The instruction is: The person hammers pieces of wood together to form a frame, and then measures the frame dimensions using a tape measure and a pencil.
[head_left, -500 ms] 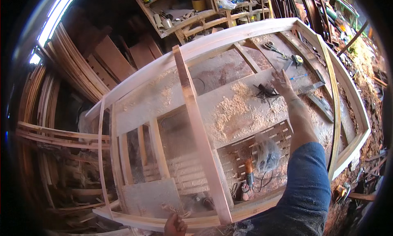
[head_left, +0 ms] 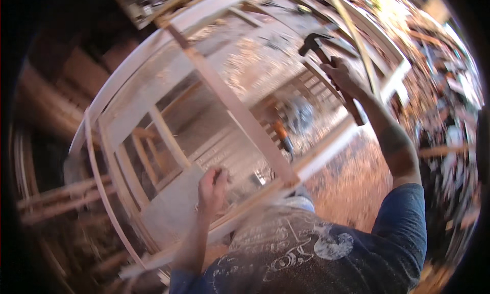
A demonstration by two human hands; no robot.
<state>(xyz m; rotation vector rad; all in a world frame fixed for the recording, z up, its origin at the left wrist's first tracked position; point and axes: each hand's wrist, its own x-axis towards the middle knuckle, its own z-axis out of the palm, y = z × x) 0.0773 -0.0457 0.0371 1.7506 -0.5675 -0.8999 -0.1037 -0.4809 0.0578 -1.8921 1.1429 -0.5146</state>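
Frame, one: a large, many-sided frame of pale planed timber point(head_left: 219, 7), filling most of the head view I am watching. Progress, by my judgement: the outline stands assembled and the crosspiece is in place; whether the joints are fixed I cannot tell, and I make out no nail. No blow is being struck, so whatever hammering is left remains open.

Crosspiece, one: a long, flat, reddish-brown wooden bar point(head_left: 232, 105), laid from far rail to near rail.

Strip, one: a narrow yellowish wooden lath point(head_left: 354, 36), spanning the right end.

Panel, one: a flat, pale grey rectangular sheet point(head_left: 171, 207), lower left, inside the frame.

Hammer, one: a black-headed claw hammer with a dark brown handle point(head_left: 320, 50), raised at the right, apparently clear of the timber.

Bag, one: a crumpled clear plastic bag point(head_left: 297, 114), beyond the near rail.

Power tool, one: an orange-and-black cylindrical tool point(head_left: 282, 133), just beside the bag.

Hands, two. Right hand point(head_left: 343, 75): fingers wrapped round the hammer's handle, the head projecting beyond them, the butt extending below the fist. Left hand point(head_left: 213, 191): near the panel, fingers partly curled; blur prevents me telling whether they pinch anything.

Shavings, loose: pale curled wood point(head_left: 250, 59).
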